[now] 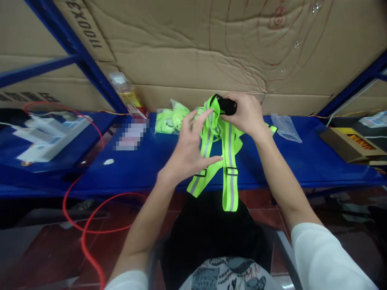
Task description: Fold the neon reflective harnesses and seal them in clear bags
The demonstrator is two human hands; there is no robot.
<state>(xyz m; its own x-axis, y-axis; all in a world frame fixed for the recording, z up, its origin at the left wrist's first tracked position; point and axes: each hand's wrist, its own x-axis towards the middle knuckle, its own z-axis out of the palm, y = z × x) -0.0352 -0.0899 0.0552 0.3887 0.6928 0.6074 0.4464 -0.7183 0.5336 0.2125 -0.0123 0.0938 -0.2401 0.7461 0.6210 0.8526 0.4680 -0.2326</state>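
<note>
My right hand grips a neon-yellow reflective strap harness by its black plastic buckle. Grey reflective stripes run along the straps, and two looped ends with black slide adjusters hang past the front edge of the table. My left hand is open beside the harness, thumb and fingers spread around its left strands. Whether its fingertips touch the webbing I cannot tell. Behind my left hand lie clear bags of folded neon-yellow straps, partly hidden.
A blue table backs onto a cardboard panel. A bottle with yellow contents stands back left. An empty clear bag lies right, near an open cardboard box. White boxes and a red hose are at left.
</note>
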